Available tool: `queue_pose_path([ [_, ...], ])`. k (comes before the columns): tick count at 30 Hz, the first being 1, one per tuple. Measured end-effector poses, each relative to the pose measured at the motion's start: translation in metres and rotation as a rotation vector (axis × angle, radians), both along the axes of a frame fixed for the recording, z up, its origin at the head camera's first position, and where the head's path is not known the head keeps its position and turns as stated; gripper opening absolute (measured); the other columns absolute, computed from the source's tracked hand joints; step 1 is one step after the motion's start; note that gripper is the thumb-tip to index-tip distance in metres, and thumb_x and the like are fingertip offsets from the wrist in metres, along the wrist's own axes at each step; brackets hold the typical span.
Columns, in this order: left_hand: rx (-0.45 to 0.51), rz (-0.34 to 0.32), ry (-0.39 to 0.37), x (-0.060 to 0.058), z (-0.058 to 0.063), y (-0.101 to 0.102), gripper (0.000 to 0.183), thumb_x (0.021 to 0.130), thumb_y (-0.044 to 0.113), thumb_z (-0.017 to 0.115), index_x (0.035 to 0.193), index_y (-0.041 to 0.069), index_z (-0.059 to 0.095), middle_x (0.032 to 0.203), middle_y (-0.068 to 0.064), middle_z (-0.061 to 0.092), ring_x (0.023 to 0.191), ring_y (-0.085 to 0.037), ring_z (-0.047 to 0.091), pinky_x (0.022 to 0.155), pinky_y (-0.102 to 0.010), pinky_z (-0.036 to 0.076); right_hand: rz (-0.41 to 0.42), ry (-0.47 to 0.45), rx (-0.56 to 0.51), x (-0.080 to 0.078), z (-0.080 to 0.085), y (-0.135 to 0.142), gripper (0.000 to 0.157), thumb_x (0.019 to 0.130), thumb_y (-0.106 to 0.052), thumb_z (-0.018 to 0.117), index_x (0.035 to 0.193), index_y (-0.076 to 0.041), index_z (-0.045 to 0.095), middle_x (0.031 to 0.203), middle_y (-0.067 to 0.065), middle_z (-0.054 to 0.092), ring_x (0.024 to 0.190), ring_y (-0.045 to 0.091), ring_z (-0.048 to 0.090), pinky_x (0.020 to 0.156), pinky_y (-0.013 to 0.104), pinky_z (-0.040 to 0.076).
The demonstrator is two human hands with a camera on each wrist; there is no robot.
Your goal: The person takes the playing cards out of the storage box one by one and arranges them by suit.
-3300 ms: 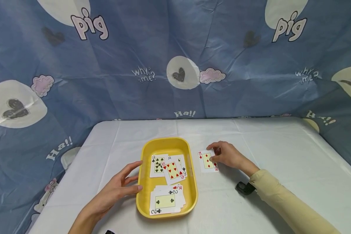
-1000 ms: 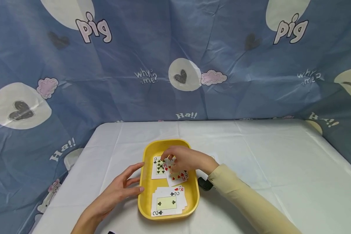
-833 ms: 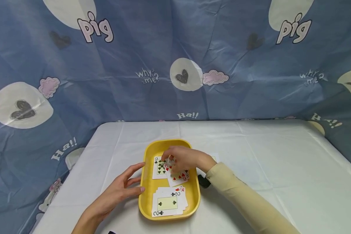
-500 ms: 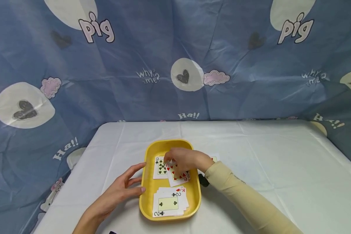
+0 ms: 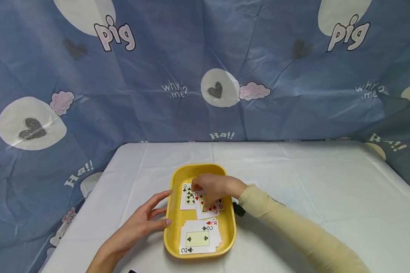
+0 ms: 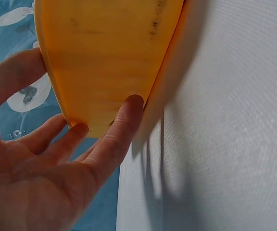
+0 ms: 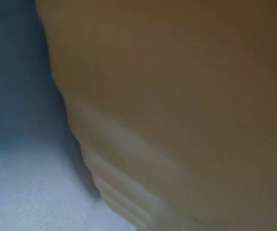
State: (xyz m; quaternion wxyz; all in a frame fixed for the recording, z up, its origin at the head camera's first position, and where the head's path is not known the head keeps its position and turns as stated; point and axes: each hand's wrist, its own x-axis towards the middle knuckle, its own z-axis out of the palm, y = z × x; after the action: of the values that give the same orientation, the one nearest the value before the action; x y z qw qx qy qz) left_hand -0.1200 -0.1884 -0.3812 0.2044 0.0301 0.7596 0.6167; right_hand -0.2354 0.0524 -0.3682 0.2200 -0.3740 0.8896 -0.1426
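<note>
In the head view, a yellow tray (image 5: 171,242) holds two groups of playing cards. My right hand (image 5: 213,186) reaches into its far half, curled fingers and thumb on the six of hearts (image 5: 199,213). Beneath that card lie the nine of clubs (image 5: 184,203) and an eight (image 5: 220,204). A fanned pile topped by the two of clubs (image 5: 196,240) lies in the near half. My left hand (image 5: 138,223) rests against the tray's left side with fingers spread; in the left wrist view, fingertips (image 6: 136,103) touch its outer wall. The right wrist view shows mostly blurred sleeve.
A white cloth covers the table (image 5: 311,170). One card (image 5: 253,183) lies right of the tray, mostly hidden behind the right wrist and sleeve. A blue printed curtain (image 5: 177,117) hangs behind the table. A black wrist device (image 5: 238,209) sits under the right forearm.
My right hand has left the three of diamonds on the table and moved left into the tray. The six of hearts has turned slightly under its fingers. The left hand stays at the tray.
</note>
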Motion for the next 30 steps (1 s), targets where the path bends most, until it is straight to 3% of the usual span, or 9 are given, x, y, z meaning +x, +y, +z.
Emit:
queue_pose_path([
  [10, -0.028, 0.02, -0.02, -0.002, 0.002, 0.002, 0.073, 0.085, 0.02, 0.077, 0.148, 0.028, 0.041, 0.159, -0.003, 0.024, 0.134, -0.031, 0.043, 0.097, -0.046, 0.046, 0.14, -0.072, -0.067, -0.012, -0.006, 0.0, 0.06, 0.068, -0.027, 0.092, 0.115, -0.025, 0.056, 0.11, -0.009, 0.055, 0.095, 0.007, 0.05, 0.084, 0.021, 0.044],
  [15, -0.033, 0.028, -0.014, 0.0, 0.001, 0.003, 0.073, 0.084, 0.021, 0.078, 0.147, 0.029, 0.042, 0.158, -0.002, 0.025, 0.133, -0.03, 0.045, 0.1, -0.049, 0.043, 0.213, -0.142, -0.176, -0.01, -0.007, 0.002, 0.056, 0.075, -0.017, 0.088, 0.12, -0.025, 0.056, 0.109, -0.01, 0.06, 0.088, 0.009, 0.057, 0.077, 0.022, 0.049],
  [21, -0.043, 0.031, -0.009, -0.001, 0.002, 0.002, 0.072, 0.084, 0.022, 0.078, 0.147, 0.03, 0.042, 0.158, -0.002, 0.026, 0.132, -0.03, 0.046, 0.101, -0.052, 0.041, 0.303, -0.173, -0.297, -0.011, -0.006, 0.006, 0.05, 0.083, -0.003, 0.078, 0.124, -0.023, 0.058, 0.113, -0.008, 0.056, 0.096, 0.012, 0.054, 0.083, 0.022, 0.046],
  [30, -0.04, 0.023, -0.002, -0.001, 0.0, 0.003, 0.072, 0.085, 0.022, 0.077, 0.148, 0.028, 0.041, 0.158, -0.003, 0.025, 0.132, -0.031, 0.046, 0.102, -0.052, 0.041, 0.301, -0.211, -0.384, -0.012, -0.005, 0.007, 0.045, 0.084, -0.005, 0.077, 0.122, -0.023, 0.063, 0.117, -0.014, 0.06, 0.112, 0.003, 0.051, 0.098, 0.023, 0.041],
])
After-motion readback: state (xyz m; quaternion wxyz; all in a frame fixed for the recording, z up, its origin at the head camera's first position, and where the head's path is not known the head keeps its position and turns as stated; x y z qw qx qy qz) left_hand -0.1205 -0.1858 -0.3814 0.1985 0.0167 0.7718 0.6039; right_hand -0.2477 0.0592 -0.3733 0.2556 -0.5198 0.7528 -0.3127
